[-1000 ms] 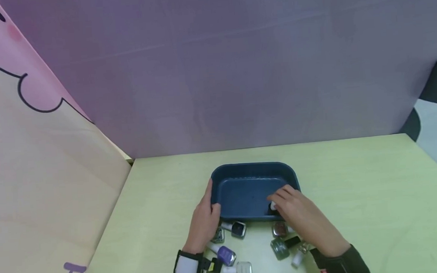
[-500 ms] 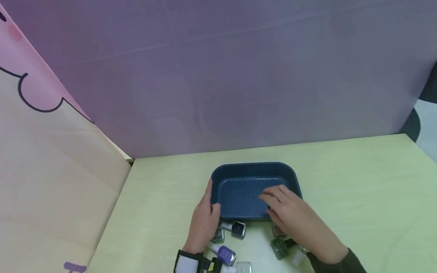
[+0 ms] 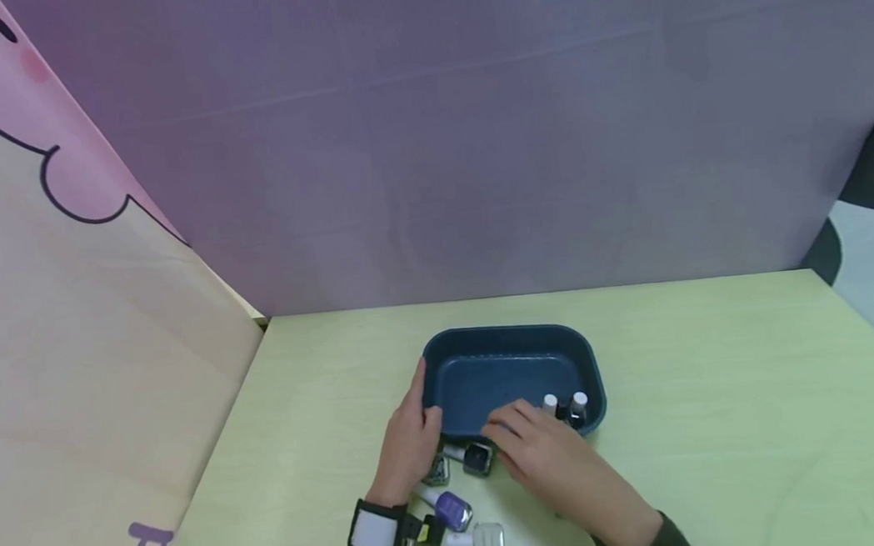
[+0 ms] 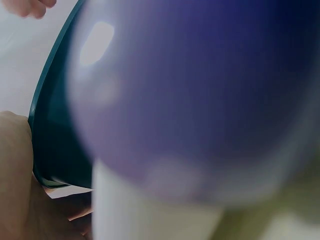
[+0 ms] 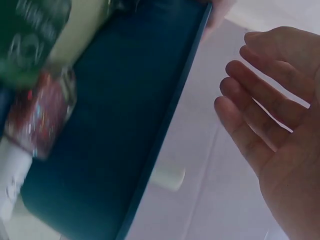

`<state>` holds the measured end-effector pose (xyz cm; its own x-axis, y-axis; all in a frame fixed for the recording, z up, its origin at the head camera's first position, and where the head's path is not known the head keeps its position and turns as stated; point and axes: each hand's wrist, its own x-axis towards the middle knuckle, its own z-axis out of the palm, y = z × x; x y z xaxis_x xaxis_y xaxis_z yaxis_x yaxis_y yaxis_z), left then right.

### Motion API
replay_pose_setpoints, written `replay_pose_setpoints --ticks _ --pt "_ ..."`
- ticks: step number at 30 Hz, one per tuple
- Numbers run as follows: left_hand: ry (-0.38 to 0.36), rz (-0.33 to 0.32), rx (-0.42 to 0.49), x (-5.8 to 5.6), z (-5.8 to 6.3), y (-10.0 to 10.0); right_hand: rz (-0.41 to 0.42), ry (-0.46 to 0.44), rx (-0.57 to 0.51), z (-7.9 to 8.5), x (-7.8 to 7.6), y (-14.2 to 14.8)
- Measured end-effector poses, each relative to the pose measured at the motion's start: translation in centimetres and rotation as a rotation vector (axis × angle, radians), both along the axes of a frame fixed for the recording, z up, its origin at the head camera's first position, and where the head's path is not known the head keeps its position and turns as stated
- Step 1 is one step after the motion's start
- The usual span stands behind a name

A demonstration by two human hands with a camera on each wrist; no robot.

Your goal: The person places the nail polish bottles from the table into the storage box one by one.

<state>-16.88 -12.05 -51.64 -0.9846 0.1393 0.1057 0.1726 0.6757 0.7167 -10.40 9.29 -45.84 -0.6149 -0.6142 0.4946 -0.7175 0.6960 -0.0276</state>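
A dark blue tray [image 3: 514,381] stands on the table, and my left hand [image 3: 406,446] grips its left wall, thumb at the rim. Over the tray's front edge hovers my right hand [image 3: 550,462], its fingers loosely bent; the right wrist view shows nothing between them. Two nail polish bottles with white caps [image 3: 579,399] stand upright in the tray's front right corner. Just in front of the tray lies a black nail polish bottle [image 3: 478,459], near my right fingertips, with a glittery one [image 3: 437,472] beside it.
Nearer the front lie a purple nail polish bottle [image 3: 453,512] and a pale one [image 3: 489,544]. The right wrist view shows a green bottle [image 5: 30,45] and a red glitter bottle [image 5: 42,112], hidden behind my right hand in the head view. A grey-purple backdrop [image 3: 511,135] closes the table's far edge.
My right hand has let go of a white-capped nail polish bottle in the tray's front right corner and moved left and nearer along the front edge. My left hand has stayed on the tray.
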Motion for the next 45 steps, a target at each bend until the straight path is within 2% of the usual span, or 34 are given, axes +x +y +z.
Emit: replay_pose_setpoints --ticks 4,8,14,19,26,35,45 --pt "0.010 -0.002 0.001 0.0 0.0 0.1 0.050 -0.015 0.000 -0.2 0.4 -0.9" --pt "0.016 -0.005 0.004 0.0 0.1 0.2 0.084 -0.096 0.025 -0.4 0.9 -1.4" --pt "0.034 0.000 -0.003 0.1 0.0 0.2 0.049 -0.299 0.106 -0.7 1.4 -1.5" --pt "0.035 0.018 -0.012 0.2 -0.1 -0.2 0.013 -0.386 0.164 -1.3 1.3 -1.7" --pt "0.046 0.001 -0.007 0.1 -0.2 -0.2 0.004 -0.440 0.207 -2.0 1.3 -1.5" --pt "0.027 0.003 -0.010 0.1 -0.2 -0.1 -0.001 -0.507 0.158 -2.0 0.9 -1.2" --pt "-0.006 0.004 0.007 0.1 0.1 -0.2 -0.055 -0.482 0.163 -1.0 1.0 -1.2"
